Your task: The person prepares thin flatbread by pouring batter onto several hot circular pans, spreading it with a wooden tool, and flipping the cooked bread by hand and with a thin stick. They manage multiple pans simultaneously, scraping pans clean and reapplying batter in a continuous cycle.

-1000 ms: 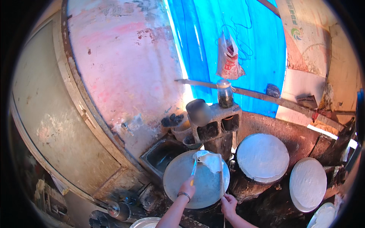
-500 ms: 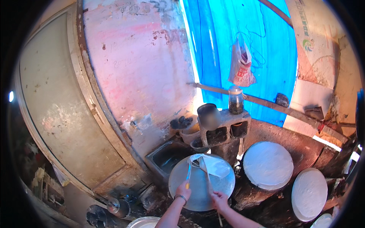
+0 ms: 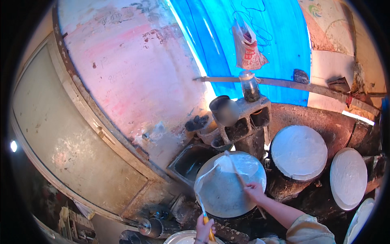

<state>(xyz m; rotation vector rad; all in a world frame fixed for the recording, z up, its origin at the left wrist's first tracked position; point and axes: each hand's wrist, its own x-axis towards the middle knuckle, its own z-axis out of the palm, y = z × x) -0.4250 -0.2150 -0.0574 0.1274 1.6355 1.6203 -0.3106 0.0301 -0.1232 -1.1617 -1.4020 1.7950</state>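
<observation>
In front of me a round grey griddle carries a thin white sheet on its far part. My left hand is closed round the yellow handle of a tool, near the lower edge. A pale, curved strip runs from that handle up to the sheet; whether it is the tool's blade or part of the sheet, I cannot tell. Over the griddle's right side, my right hand grips a thin wooden stick. The stick's far end reaches the sheet, and its near end sticks out below the hand.
Two round white-topped surfaces stand to the right, with another white edge nearer me. Behind the griddle, a blocky stand bears a glass jar. A dark basin lies left, a white-rimmed vessel below.
My left hand has drawn back toward me and down with the yellow-handled tool. My right hand has risen slightly relative to the griddle, still gripping the stick. The view has shifted and tilted.
</observation>
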